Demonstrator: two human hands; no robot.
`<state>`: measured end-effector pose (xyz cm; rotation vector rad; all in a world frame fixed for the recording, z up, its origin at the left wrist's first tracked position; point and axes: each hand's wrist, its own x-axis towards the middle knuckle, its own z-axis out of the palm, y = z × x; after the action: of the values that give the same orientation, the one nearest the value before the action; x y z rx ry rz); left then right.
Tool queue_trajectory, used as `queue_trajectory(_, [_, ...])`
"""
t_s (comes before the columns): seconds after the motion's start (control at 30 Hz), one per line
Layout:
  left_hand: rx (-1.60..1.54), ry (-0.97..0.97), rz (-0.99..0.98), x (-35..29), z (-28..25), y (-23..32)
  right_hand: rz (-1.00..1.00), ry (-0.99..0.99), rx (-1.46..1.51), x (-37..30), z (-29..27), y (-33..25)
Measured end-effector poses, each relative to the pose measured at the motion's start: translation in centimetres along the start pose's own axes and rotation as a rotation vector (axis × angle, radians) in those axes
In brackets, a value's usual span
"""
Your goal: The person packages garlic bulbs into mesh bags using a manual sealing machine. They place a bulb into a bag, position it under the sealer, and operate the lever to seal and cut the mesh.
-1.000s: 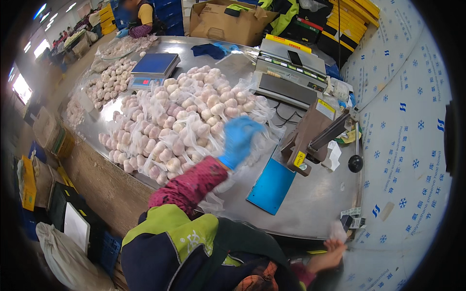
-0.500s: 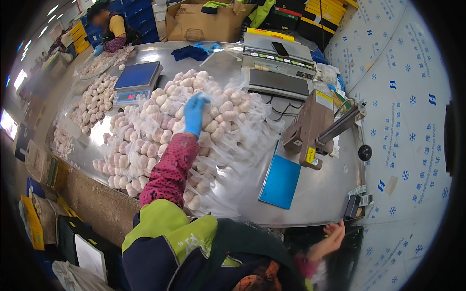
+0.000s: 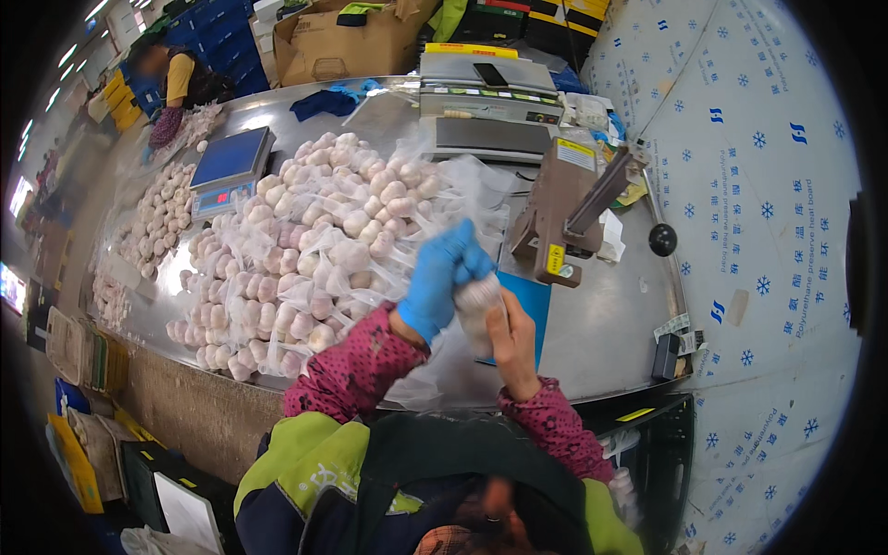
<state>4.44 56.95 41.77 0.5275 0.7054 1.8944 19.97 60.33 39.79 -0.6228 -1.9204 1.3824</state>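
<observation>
My left hand [image 3: 446, 279], in a blue glove, is closed on the upper part of a net bag of garlic [image 3: 476, 303]. My bare right hand [image 3: 514, 340] wraps the same bag from the right side. Both hands hold it up over the front part of the metal table, and the bag is somewhat blurred. To the left of my hands spreads a large heap of garlic bulbs [image 3: 305, 250] in thin white netting. Just beyond my right hand lies a blue plate [image 3: 532, 319], beside a brown machine [image 3: 560, 217] with a lever and a black ball knob [image 3: 662, 240].
A blue-topped scale [image 3: 231, 157] stands left of the heap, near loose garlic [image 3: 157, 217]. Flat sealer-like devices [image 3: 490, 102] with a phone [image 3: 490, 74] sit at the back. Another person [image 3: 176, 83] works far left. A dark crate [image 3: 647, 444] is below the right edge.
My left hand has come back from the heap toward me and now grips a bag of garlic. My right hand has risen from beside the table edge to join it. The view has shifted slightly.
</observation>
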Motion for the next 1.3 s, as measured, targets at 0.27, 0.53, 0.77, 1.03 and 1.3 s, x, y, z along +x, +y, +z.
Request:
queue_trajectory(0.27, [0.326, -0.205, -0.066, 0.4, 10.6, -6.6, -0.227, 0.325, -0.134, -3.6, -9.7, 4.8])
queue_trajectory(0.53, [1.528, -0.322, 0.795, 8.4, 9.6, -9.6, -0.044, 0.351, -0.323, -0.2, -15.5, 8.5])
queue_trajectory(0.77, [1.341, -0.028, 0.725, 7.6, 7.5, -9.8, 0.349, 0.115, 0.71, 6.0, -17.7, -4.2])
queue_trajectory(1.03, [0.861, 0.007, 0.548, 7.3, 6.2, -9.3, 0.268, -0.071, 1.294, 5.6, -15.7, -0.8])
queue_trajectory(1.3, [0.883, -0.013, 0.586, 7.7, 6.0, -10.3, 0.331, -0.171, 1.046, -9.3, -11.6, 11.7])
